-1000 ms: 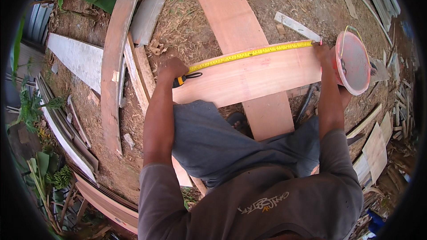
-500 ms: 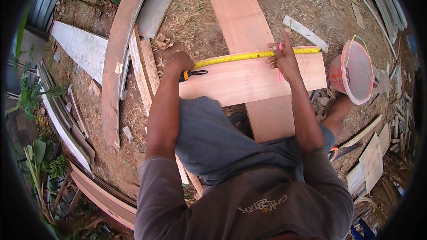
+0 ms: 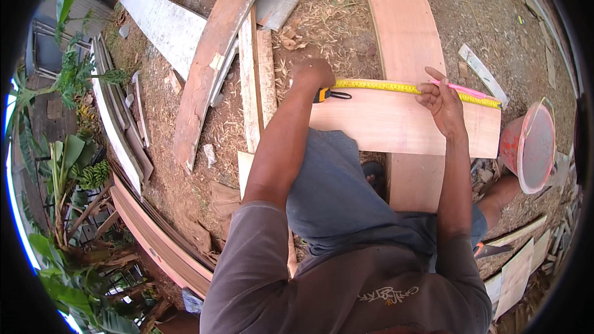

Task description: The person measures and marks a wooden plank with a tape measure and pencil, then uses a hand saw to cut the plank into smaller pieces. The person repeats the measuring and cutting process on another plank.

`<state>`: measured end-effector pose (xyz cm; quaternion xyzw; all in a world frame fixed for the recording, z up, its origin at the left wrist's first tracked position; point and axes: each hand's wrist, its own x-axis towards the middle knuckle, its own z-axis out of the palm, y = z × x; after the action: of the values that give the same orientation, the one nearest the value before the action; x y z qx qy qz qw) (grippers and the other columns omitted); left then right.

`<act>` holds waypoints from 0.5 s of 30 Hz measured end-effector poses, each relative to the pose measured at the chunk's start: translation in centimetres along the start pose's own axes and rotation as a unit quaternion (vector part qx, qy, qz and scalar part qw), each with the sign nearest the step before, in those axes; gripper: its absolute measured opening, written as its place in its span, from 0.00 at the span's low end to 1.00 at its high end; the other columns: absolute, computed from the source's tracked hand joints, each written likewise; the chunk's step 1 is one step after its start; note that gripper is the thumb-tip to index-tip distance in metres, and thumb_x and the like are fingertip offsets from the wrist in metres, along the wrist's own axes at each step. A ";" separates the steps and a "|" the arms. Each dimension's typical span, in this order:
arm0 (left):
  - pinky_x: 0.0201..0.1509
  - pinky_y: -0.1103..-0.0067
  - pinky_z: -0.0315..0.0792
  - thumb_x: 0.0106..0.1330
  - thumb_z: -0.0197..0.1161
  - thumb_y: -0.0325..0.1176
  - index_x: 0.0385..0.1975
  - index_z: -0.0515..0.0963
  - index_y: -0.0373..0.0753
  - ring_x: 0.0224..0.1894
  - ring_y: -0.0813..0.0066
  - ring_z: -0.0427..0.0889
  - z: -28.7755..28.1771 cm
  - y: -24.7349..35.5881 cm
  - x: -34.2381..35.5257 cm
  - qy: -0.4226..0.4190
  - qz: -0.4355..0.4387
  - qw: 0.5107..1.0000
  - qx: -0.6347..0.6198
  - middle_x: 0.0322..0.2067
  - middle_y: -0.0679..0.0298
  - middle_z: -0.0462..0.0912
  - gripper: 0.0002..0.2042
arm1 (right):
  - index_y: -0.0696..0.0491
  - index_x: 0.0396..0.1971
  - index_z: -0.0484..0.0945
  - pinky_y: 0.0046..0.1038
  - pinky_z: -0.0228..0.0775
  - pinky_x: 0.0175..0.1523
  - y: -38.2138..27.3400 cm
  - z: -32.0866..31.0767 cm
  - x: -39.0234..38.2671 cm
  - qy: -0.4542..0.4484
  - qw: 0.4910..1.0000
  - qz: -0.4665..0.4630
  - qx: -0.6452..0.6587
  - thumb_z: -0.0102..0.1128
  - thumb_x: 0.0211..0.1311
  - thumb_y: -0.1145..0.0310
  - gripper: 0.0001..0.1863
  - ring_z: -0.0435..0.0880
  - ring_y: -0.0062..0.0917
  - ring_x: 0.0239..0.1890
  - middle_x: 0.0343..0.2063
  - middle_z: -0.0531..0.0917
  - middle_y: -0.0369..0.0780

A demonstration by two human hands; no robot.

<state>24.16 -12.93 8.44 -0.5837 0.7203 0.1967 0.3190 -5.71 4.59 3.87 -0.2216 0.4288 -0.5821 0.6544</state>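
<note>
A pale wooden board (image 3: 396,127) lies crosswise in front of my knees, on top of a longer reddish plank (image 3: 405,21). Along its far edge runs the yellow blade of a tape measure (image 3: 374,86), its end near the board's right end. My left hand (image 3: 312,75) is closed around the tape's yellow-black case at the board's left end; a black wrist loop hangs from it. In my right hand (image 3: 444,106), over the right part of the board, a slim pink pen (image 3: 463,89) points right along the tape. The right fingers are partly curled.
A reddish bucket (image 3: 531,147) stands beside my right leg, with a handsaw (image 3: 492,250) closer to me. Long planks (image 3: 219,62) and a white board (image 3: 164,28) lie on the ground at left. A short whitish strip (image 3: 484,74) rests beyond the board's right end.
The head view has swung left, so the scene sits farther right. The pink pen has turned from upright to lying along the tape. My left hand stays at the tape case.
</note>
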 end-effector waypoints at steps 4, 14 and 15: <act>0.57 0.63 0.78 0.63 0.61 0.39 0.51 0.85 0.44 0.58 0.59 0.83 -0.1 -0.5 -0.6 0.004 -0.038 0.999 -0.033 0.55 0.58 0.85 0.18 | 0.53 0.57 0.76 0.19 0.71 0.31 0.4 -0.4 0.8 0.159 0.973 0.033 -0.163 0.49 0.79 0.55 0.20 0.70 0.12 0.25 0.24 0.71 0.29; 0.60 0.65 0.76 0.63 0.61 0.39 0.52 0.85 0.44 0.61 0.61 0.82 -0.7 -0.1 -0.8 -0.021 -0.008 0.999 -0.032 0.57 0.58 0.84 0.18 | 0.56 0.41 0.75 0.20 0.72 0.33 0.6 0.0 3.0 0.029 0.967 -0.092 -0.238 0.57 0.71 0.72 0.04 0.77 0.14 0.27 0.29 0.80 0.34; 0.60 0.65 0.76 0.63 0.61 0.40 0.52 0.85 0.44 0.61 0.61 0.82 -0.8 0.0 -0.8 -0.026 -0.008 0.999 -0.028 0.57 0.58 0.84 0.19 | 0.56 0.41 0.75 0.21 0.72 0.33 1.0 0.4 3.4 0.051 0.957 -0.078 -0.275 0.57 0.69 0.74 0.04 0.77 0.14 0.28 0.29 0.80 0.34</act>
<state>24.11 -12.85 9.59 -0.5926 0.7013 0.2293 0.3232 -4.95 1.47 2.27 -0.3959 0.5862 -0.5015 0.4982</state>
